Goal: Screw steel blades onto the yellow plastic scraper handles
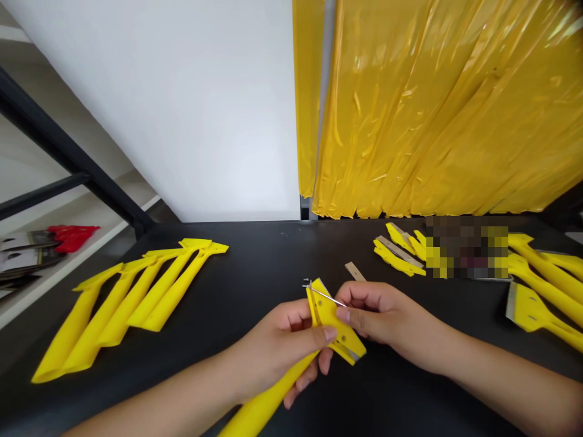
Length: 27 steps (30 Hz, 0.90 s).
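Right now, the yellow plastic scraper with a flat, wedge-shaped head (330,314) sits in front of the wearer, held up over the black tabletop (259,267). Its head slants from upper left to lower right, while its tubular handle runs off toward the lower left, under the left forearm. The left hand (291,332) grasps it where head meets handle, thumb pressed on the upper face and fingers curled beneath.

From the right comes the right hand (378,308), its thumb and forefinger pinching a thin silvery metal rod (325,295). That rod points up and leftward, crossing the head's far end at an angle, so the head lies directly left of the right fingertips. Tiny metal screws (306,285) show beside the rod's far tip; whether they touch it, I cannot tell.

Just beyond the right hand lies a tan flat strip (354,271). Farther out, a row of yellow tubular handles (157,297) rests at left, loose yellow head plates (396,261) lie right of centre, and a yellow scraper with a metal edge (531,306) lies at far right.
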{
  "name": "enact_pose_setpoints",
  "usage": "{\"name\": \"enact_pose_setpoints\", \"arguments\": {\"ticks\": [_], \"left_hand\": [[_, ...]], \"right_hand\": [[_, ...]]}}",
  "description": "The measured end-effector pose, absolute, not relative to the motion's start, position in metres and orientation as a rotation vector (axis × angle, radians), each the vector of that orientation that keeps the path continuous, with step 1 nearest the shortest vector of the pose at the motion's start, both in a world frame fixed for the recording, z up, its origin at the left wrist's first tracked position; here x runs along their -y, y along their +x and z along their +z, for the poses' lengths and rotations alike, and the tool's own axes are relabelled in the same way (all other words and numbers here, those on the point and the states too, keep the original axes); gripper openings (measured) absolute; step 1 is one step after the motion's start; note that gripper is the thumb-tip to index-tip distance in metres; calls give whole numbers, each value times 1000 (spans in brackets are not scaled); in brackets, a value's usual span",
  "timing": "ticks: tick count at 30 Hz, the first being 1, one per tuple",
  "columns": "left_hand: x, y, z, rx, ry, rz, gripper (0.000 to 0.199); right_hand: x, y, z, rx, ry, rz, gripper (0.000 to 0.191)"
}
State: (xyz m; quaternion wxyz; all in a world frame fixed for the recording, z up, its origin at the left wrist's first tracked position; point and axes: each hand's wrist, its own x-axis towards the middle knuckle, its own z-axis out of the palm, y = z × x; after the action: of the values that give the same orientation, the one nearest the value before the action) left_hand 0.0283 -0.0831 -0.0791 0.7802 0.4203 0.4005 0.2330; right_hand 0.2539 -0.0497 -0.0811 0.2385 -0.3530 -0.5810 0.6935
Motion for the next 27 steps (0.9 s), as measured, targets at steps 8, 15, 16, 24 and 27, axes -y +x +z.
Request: {"name": "enact_pose_setpoints", "arguments": {"ticks": [8, 15, 16, 24, 27], "left_hand": [[85, 32, -80, -928, 967, 497, 28], [84, 31, -79, -892, 955, 485, 30], [84, 30, -79, -888, 950, 483, 29], [84, 32, -83, -912, 977, 496, 30], [84, 32, -83, -892, 974, 494, 31]], "right_hand": [[51, 252, -81, 1689, -1078, 1754, 41], [49, 253, -84, 1589, -1020, 1867, 42], [49, 253, -84, 1582, -1015, 1875, 41], [51, 251, -80, 1682, -1065, 1747, 39], [50, 251, -80, 1658, -1073, 1770, 41]]}}
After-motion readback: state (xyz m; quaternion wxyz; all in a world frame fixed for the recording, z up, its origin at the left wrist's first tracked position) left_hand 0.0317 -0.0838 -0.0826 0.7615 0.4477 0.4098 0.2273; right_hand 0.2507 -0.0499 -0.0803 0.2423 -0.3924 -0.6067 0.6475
